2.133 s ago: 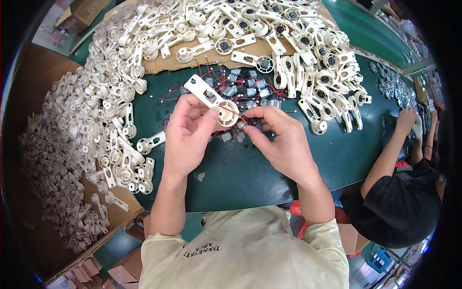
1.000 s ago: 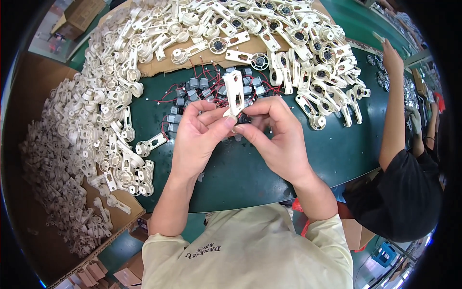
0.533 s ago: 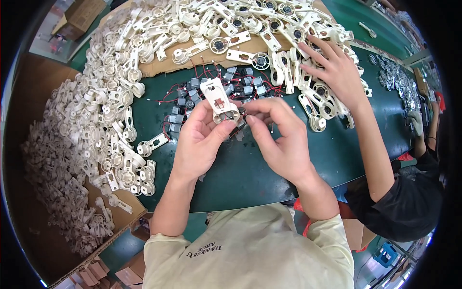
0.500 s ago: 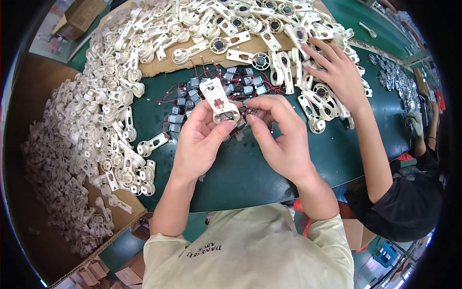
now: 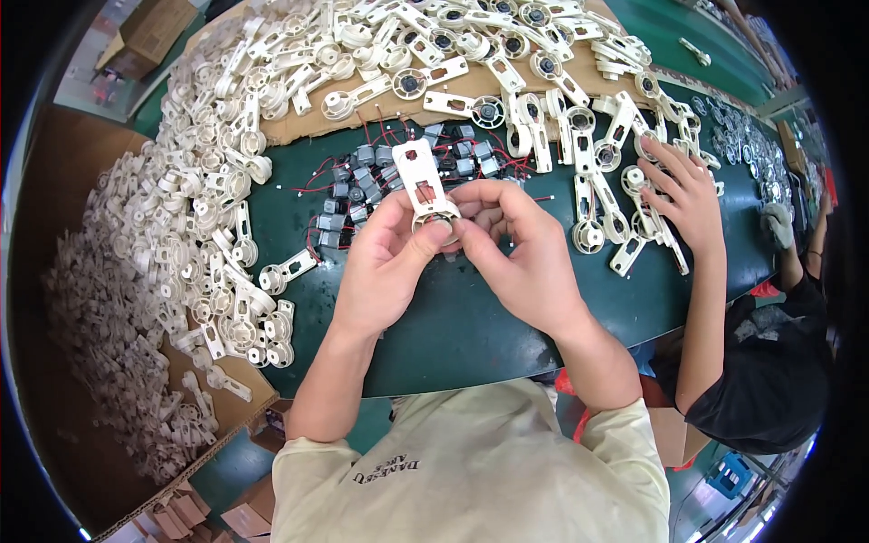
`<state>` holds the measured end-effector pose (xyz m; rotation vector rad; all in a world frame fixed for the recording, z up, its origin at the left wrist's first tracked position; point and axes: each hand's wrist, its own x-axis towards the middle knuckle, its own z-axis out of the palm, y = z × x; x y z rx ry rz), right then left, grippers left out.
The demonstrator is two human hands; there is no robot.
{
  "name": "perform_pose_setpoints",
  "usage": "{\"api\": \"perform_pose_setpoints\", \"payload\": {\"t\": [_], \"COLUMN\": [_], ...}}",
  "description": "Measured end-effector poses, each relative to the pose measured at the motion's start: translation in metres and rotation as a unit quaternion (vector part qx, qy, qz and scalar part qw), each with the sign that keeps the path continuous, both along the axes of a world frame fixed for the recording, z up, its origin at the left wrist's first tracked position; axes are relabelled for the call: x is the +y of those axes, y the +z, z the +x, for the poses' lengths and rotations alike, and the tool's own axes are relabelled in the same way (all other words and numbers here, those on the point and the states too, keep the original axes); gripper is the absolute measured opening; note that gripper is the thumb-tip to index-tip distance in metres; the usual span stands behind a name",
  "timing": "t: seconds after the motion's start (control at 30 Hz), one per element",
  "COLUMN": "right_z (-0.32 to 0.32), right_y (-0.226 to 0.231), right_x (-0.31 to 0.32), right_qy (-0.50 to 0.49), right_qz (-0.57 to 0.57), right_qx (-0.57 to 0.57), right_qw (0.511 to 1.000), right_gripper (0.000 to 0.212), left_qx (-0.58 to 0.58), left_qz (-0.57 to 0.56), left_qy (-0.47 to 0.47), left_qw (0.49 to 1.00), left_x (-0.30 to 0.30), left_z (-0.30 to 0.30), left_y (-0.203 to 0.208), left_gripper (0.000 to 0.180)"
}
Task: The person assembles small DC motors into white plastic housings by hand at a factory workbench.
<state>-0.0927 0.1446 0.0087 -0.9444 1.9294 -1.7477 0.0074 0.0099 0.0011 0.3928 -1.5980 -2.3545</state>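
Holds the white part (image 5: pixel 417 174) up above the green table (image 5: pixel 489 330), in front of the wired motors (image 5: pixel 364 156). Grips its round end between thumb and curled fingers of the left hand (image 5: pixel 376 267). Pinches the same end's right edge with the right hand (image 5: pixel 525 258), nearly closed; cannot make out anything hidden in that curl.

Forearms (image 5: pixel 337 385) slant up from the lower frame; left hand (image 5: pixel 385 267) and right hand (image 5: pixel 525 258) nearly meet mid-frame, right fingers (image 5: pixel 496 194) apparently curled.
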Motion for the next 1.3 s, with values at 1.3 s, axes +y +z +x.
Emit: {"api": "perform_pose_setpoints", "payload": {"t": [1.3], "right_z": [-0.002], "right_y": [-0.004], "right_x": [-0.005], "right_qy": [0.075], "right_qz": [-0.132], "right_qx": [-0.273], "right_qw": [0.950], "right_gripper": [0.027], "left_qx": [0.024], "left_qz": [-0.092], "left_qy": [0.044], "left_qw": [0.995], "left_x": [0.009], "left_z": [0.000], "left_y": [0.006], "left_gripper": [0.039]}}
